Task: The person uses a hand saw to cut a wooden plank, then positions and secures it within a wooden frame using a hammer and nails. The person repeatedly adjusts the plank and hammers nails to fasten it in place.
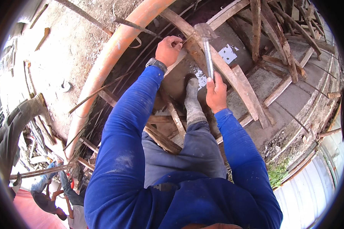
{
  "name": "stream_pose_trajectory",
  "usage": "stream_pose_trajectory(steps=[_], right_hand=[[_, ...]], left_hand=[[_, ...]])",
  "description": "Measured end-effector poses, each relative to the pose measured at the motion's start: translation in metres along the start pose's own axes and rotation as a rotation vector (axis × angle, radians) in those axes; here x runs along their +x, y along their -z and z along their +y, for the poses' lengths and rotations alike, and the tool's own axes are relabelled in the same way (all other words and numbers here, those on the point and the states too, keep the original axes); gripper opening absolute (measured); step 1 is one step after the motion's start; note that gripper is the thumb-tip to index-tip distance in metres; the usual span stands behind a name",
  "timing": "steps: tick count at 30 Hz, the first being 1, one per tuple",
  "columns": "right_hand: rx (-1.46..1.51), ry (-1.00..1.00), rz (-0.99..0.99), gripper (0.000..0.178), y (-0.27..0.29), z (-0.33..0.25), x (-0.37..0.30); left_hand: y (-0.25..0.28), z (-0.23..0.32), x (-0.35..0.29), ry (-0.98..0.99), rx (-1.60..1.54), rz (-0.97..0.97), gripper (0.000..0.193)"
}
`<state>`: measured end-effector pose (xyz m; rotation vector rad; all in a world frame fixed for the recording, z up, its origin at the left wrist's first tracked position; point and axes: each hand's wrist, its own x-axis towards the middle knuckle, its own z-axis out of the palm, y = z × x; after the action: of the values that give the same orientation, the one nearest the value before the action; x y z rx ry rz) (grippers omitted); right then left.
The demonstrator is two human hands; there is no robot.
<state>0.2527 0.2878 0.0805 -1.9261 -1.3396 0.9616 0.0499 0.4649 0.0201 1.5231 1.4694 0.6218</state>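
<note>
Head view: two bare hands are being shown, both coming out of blue sleeves. The right hand (216, 93) is being kept closed around the handle of one hammer (206, 42), whose metal head is being held up over a slanted wooden plank (218, 63). The left hand (169, 49) is being pinched narrow, fingertips together, against the upper part of that same plank; what is being pinched is too small to be told. One dark watch (156, 63) is being worn on the left wrist. One grey rubber boot (192, 101) is being planted on the timber below, between the two forearms. One broad orange pipe (114, 53) is being seen curving along the left of the formwork, with thin reinforcing bars (99, 91) being laid beside and under it. Several more rough planks (283, 42) are being crossed at upper right; an exact number cannot be given. At lower left, far below, two other people (53, 198) are being glimpsed.
</note>
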Motion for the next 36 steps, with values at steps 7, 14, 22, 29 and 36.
stream_pose_trajectory(steps=[7, 14, 22, 29, 36], right_hand=[[0.004, -0.031, -0.021, 0.040, -0.001, -0.002, 0.005], [-0.019, 0.003, -0.039, 0.038, 0.000, 0.011, 0.004], [0.162, -0.098, 0.007, 0.041, 0.025, -0.008, -0.043], [0.235, -0.274, 0.040, 0.038, 0.017, 0.013, -0.080], [0.201, -0.276, 0.009, 0.041, 0.018, 0.007, -0.088]], left_hand=[[0.002, -0.001, -0.006, 0.012, 0.012, 0.001, 0.020], [0.003, 0.000, -0.015, 0.024, 0.045, 0.006, 0.019], [0.008, 0.010, -0.053, -0.169, 0.319, 0.142, 0.031], [0.000, 0.023, -0.074, -0.079, 0.139, -0.148, 0.037], [0.045, 0.018, -0.082, -0.275, 0.437, 0.206, 0.050]])
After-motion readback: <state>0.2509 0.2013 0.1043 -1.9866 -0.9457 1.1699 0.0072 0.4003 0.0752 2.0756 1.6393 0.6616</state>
